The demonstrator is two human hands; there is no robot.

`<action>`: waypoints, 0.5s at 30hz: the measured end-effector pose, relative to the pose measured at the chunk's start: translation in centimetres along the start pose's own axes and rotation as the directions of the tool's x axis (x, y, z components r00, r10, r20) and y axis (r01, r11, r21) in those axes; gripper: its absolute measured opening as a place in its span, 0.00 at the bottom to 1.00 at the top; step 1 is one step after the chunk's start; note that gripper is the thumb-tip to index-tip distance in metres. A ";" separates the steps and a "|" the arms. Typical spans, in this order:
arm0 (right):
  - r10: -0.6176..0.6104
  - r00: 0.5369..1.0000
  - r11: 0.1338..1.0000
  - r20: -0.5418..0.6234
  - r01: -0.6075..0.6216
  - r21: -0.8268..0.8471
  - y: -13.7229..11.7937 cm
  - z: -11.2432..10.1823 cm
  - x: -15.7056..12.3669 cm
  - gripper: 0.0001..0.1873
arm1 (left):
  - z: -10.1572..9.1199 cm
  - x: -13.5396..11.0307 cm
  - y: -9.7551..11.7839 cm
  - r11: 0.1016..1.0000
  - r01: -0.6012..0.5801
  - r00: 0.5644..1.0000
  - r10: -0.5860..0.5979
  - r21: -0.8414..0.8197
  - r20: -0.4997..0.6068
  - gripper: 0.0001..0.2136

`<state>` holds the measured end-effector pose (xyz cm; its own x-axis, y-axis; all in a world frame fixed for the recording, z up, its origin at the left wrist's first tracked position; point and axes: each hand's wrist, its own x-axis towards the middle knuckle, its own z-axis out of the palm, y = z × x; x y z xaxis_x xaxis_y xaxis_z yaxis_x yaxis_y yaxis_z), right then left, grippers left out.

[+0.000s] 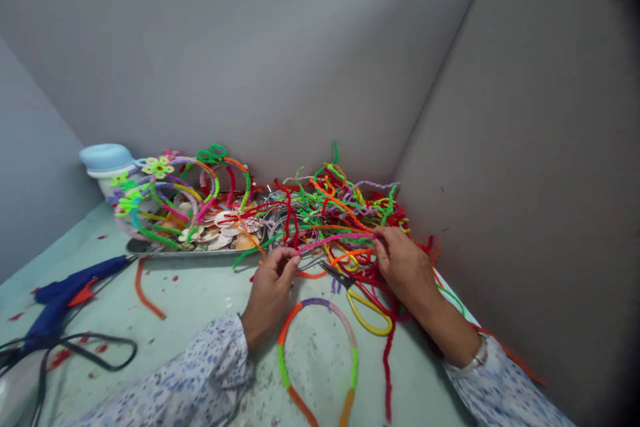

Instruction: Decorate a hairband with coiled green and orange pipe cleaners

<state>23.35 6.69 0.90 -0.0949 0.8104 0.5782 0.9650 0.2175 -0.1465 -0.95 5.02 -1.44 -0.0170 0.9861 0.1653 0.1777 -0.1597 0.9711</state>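
a pink fuzzy strand (pixel 335 238) is held at twelve o'clock of the striped hoop (pixel 316 302), pinched tight by the fingers of the left hand (pixel 270 288) and right hand (pixel 407 268); it is best kept lightly taut, clear of the scissors (pixel 344 280) at five o'clock.
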 end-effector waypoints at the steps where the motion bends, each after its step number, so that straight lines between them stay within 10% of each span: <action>1: 0.003 1.000 1.000 0.019 -0.003 -0.006 0.1 -0.1 0.0 0.10 | 0.0 0.0 0.0 1.000 0.006 1.000 -0.006 0.004 -0.003 0.09; 15: 0.006 0.992 0.990 0.127 -0.023 0.138 1.2 -0.5 0.6 0.11 | 0.0 0.1 0.4 0.999 0.031 0.999 -0.031 0.028 -0.011 0.10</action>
<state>24.53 7.14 1.45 -0.1196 0.8743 0.4704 0.9242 0.2712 -0.2691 -0.91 5.08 -1.01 -0.0330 0.9900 0.1372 0.2049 -0.1276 0.9704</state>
